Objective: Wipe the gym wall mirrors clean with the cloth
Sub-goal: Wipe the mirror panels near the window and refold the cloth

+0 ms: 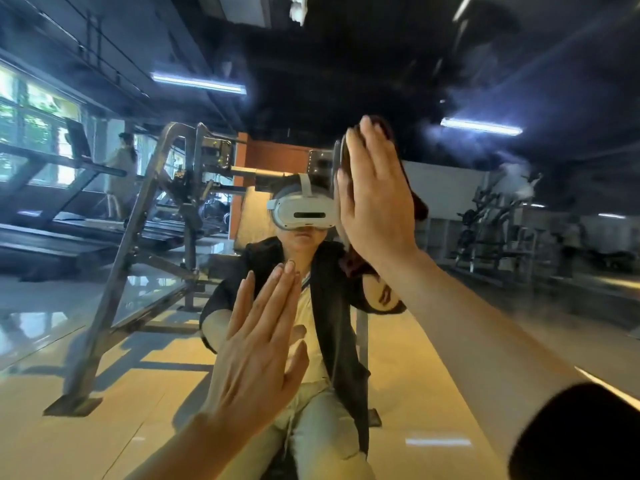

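Note:
The wall mirror fills the whole view and reflects the gym and a person wearing a white headset. My right hand is raised at upper centre, fingers straight, pressing a dark maroon cloth flat against the glass; the cloth shows past the hand's right edge and hangs below the wrist. My left hand lies lower, at centre, with straight fingers together and the palm flat on the mirror, holding nothing.
Reflected in the glass are a metal weight-machine frame at left, treadmills and a second person by the windows, and more machines at right. Hazy smears show on the mirror's upper right.

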Demonstrator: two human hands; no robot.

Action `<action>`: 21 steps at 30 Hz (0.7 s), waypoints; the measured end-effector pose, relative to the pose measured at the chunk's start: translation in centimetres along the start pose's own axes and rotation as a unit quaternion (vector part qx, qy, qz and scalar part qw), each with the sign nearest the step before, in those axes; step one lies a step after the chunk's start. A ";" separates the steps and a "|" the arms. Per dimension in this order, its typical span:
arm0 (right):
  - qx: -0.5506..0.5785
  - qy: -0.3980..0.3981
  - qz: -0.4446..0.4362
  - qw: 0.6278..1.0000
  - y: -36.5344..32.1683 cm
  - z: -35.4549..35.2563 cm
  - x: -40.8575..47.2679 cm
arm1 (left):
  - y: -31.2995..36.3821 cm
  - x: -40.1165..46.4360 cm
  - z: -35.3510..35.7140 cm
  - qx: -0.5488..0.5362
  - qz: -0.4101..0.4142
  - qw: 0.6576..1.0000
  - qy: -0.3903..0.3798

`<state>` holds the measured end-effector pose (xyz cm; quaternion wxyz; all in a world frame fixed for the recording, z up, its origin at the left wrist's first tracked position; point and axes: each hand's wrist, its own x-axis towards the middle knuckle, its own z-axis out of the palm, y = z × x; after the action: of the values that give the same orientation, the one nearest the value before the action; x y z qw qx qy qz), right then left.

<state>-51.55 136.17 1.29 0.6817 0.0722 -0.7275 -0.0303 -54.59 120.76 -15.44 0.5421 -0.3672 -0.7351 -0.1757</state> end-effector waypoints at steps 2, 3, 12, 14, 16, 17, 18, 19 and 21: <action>-0.004 0.039 0.017 0.999 -1.0 1.1 -0.2 | -0.2 -1.3 0.4 -0.006 -0.013 1.000 0.006; -0.004 0.046 0.015 0.999 -1.4 1.5 -1.4 | -0.3 -2.2 0.7 -0.006 -0.017 1.000 0.005; -0.034 -0.072 -0.077 0.994 -2.8 1.3 -25.0 | 2.3 -10.2 3.0 -0.002 -0.047 0.997 -0.066; -0.051 -0.129 -0.090 0.986 -3.2 0.8 -31.3 | 3.2 -11.4 3.2 0.006 -0.051 0.995 -0.081; -0.055 -0.195 -0.096 0.975 -3.7 -0.1 -36.9 | 3.4 -11.6 3.1 0.023 -0.044 0.994 -0.097; -0.059 -0.224 -0.094 0.968 -4.0 -0.7 -39.1 | 3.4 -11.6 3.0 0.031 -0.041 0.993 -0.108; -0.056 -0.249 -0.091 0.963 -4.4 -1.3 -40.9 | 3.2 -11.6 2.8 0.037 -0.039 0.991 -0.119; -0.048 -0.269 -0.085 0.958 -4.8 -1.8 -42.0 | 3.0 -11.5 2.5 0.039 -0.039 0.990 -0.129; -0.019 -0.310 -0.060 0.949 -6.0 -3.1 -42.5 | 2.8 -11.3 2.0 0.037 -0.039 0.987 -0.149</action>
<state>-45.54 136.66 -41.27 0.4206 0.0896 -0.8966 -0.1053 -52.27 120.00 -27.04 0.4326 -0.3401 -0.8273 -0.1130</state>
